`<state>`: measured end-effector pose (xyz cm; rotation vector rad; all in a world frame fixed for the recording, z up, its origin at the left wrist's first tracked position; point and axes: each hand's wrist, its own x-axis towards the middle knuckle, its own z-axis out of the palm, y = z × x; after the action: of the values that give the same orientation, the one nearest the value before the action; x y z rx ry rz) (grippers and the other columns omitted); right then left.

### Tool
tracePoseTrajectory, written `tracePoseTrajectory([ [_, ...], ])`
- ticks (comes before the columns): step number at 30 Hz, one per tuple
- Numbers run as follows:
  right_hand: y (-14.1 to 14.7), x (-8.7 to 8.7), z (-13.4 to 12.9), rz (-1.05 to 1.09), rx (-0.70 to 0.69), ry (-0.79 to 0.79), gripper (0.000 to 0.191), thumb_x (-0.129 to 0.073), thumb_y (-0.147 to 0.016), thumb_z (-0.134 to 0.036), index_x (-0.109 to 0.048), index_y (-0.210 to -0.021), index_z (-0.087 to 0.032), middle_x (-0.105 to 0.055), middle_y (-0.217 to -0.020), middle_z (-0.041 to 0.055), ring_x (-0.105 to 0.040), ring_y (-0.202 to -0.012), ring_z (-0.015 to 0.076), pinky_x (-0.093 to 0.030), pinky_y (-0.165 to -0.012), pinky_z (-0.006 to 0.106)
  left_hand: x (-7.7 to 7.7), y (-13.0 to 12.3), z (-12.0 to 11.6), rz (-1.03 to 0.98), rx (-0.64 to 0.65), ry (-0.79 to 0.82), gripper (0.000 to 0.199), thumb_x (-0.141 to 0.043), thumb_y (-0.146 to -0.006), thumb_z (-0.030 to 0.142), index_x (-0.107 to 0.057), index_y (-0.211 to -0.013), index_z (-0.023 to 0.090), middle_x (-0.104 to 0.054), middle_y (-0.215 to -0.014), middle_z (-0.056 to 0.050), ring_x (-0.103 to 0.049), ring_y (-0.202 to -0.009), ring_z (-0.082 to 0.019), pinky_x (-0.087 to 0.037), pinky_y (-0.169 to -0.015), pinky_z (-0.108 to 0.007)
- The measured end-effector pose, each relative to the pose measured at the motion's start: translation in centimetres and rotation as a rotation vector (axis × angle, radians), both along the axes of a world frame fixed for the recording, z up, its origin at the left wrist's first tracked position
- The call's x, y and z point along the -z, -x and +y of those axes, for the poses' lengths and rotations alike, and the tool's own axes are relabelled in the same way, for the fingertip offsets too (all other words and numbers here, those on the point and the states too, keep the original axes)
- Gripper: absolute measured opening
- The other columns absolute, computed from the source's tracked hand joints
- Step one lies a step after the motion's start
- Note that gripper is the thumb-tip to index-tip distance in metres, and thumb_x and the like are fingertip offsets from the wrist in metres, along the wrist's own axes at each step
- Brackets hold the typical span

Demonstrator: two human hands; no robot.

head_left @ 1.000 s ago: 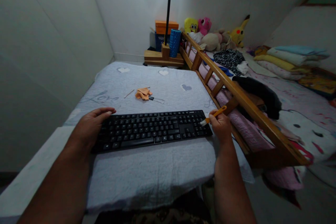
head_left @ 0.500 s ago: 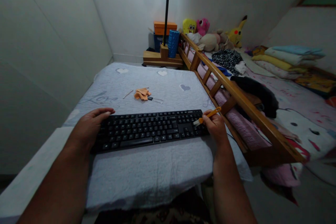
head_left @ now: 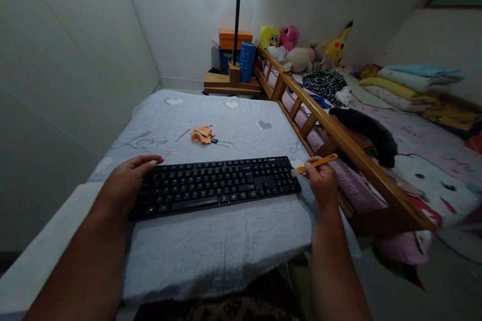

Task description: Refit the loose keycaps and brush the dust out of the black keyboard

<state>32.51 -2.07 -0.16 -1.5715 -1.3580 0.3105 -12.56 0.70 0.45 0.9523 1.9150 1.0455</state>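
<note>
Black rectangular plastic keyboard [head_left: 222,183] is laid flat between the hands, on the counter [head_left: 222,246] covered in pale grey-blue quilted cloth. Its left end is covered by the left hand [head_left: 127,180], fingers drawn together and thumb near them at the far corner; whether it's clamped or only steadied can't be told, palm side hidden. Small brush [head_left: 326,160] with yellow-orange handle, likely plastic, and pale bristles is pinched between thumb and fingers of the right hand [head_left: 321,178]. Bristles are pointed left at the keyboard's right edge, by the number pad; contact can't be confirmed.

Handling, judged by eye: brush should be light, handle stiff, bristles soft and easily splayed. Best held low on the handle. Keyboard should be light for its length, fairly rigid, smooth-shelled; could be slid on the cloth if pushed unbraced. Best gripped by the short ends; keycaps shouldn't be pulled on, could be popped off.

Beyond and between the hands: crumpled orange cloth [head_left: 202,134], limp; thin wire tool [head_left: 225,144] with black handle, right of it; slim pale stick [head_left: 182,135] to the left, probably easily snapped.
</note>
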Motion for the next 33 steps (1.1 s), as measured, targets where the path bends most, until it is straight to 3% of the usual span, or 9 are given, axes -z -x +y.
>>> tracePoseTrajectory([
  [3, 1.7, 0.1, -0.3, 0.160, -0.135, 0.058, 0.018, -0.059, -0.085, -0.039, -0.061, -0.078, -0.023, -0.056, -0.060, -0.0021, -0.055, -0.056, 0.0172, -0.042, -0.056, 0.029, 0.5, 0.3, 0.2, -0.022, -0.005, -0.012, 0.044, -0.070, -0.063, 0.042, -0.076, -0.102, 0.023, -0.073, -0.096, -0.004, -0.058, -0.070, -0.018, -0.040, -0.056, -0.027],
  [7, 3.0, 0.4, -0.3, 0.183, -0.237, 0.120, 0.019, -0.060, -0.086, -0.040, -0.062, -0.079, -0.022, -0.057, -0.061, -0.0017, -0.056, -0.057, 0.0169, -0.043, -0.056, 0.029, 0.7, 0.4, 0.4, -0.040, -0.004, -0.036, 0.044, -0.071, -0.063, 0.041, -0.076, -0.101, 0.021, -0.074, -0.099, -0.005, -0.060, -0.073, -0.019, -0.042, -0.058, -0.027],
  [15, 0.4, 0.5, -0.6, -0.109, -0.014, 0.065, 0.023, -0.054, -0.088, -0.040, -0.064, -0.079, -0.021, -0.063, -0.064, 0.0009, -0.062, -0.063, 0.0208, -0.046, -0.064, 0.032, 0.5, 0.3, 0.2, -0.042, 0.000, -0.010, 0.044, -0.070, -0.065, 0.041, -0.075, -0.104, 0.022, -0.072, -0.094, -0.005, -0.058, -0.069, -0.018, -0.041, -0.055, -0.026],
  [19, 0.6, 0.4, -0.6, -0.116, 0.040, 0.031, 0.026, -0.056, -0.089, -0.042, -0.067, -0.084, -0.019, -0.067, -0.070, 0.0030, -0.064, -0.067, 0.0217, -0.048, -0.068, 0.033, 1.0, 0.7, 0.4, -0.039, 0.020, -0.020, 0.043, -0.070, -0.068, 0.041, -0.075, -0.105, 0.022, -0.073, -0.098, -0.005, -0.060, -0.073, -0.019, -0.042, -0.058, -0.027],
  [26, 3.8, -0.3, -0.1, -0.024, -0.203, -0.027, 0.020, -0.060, -0.090, -0.035, -0.072, -0.089, -0.019, -0.074, -0.090, 0.0066, -0.068, -0.087, 0.0231, -0.051, -0.082, 0.034, 1.4, 0.9, 0.6, -0.036, -0.003, -0.030, 0.042, -0.070, -0.066, 0.040, -0.076, -0.104, 0.022, -0.074, -0.099, -0.005, -0.060, -0.071, -0.018, -0.042, -0.057, -0.027],
  [33, 4.3, -0.1, -0.3, -0.118, -0.285, 0.050, 0.021, -0.056, -0.091, -0.034, -0.071, -0.090, -0.020, -0.074, -0.094, 0.0082, -0.067, -0.091, 0.0241, -0.050, -0.085, 0.035, 1.0, 0.5, 0.4, -0.089, -0.019, -0.056, 0.040, -0.072, -0.062, 0.039, -0.077, -0.098, 0.022, -0.073, -0.089, -0.003, -0.058, -0.067, -0.017, -0.041, -0.055, -0.026],
])
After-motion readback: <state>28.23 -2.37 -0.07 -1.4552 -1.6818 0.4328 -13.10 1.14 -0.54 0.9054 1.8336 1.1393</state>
